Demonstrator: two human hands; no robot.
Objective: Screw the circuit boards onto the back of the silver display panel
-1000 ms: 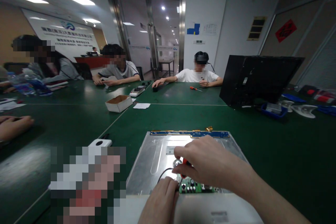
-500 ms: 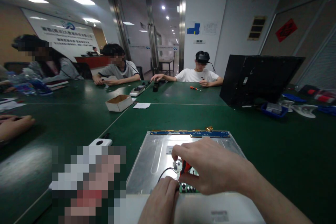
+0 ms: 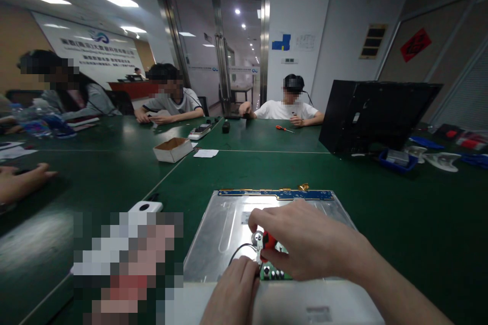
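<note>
A metal display panel with a blue circuit strip along its far edge lies in front of me. My right hand is closed round a red and black screwdriver handle, held over a green circuit board near the panel's front edge. Just left of it, my left hand rests at the board's left side, fingers together; what they press or hold is hidden. A dark cable curves from the fingers across the metal.
A black monitor stands at the right beside a blue tray. An open box and white paper lie ahead. Another screwdriver lies near a seated person. Another person's hand is at left.
The screwdriver handle has turned slightly in my right hand, showing more red. My left hand stays put. Across the table, a person's hand has drawn back from a black object.
</note>
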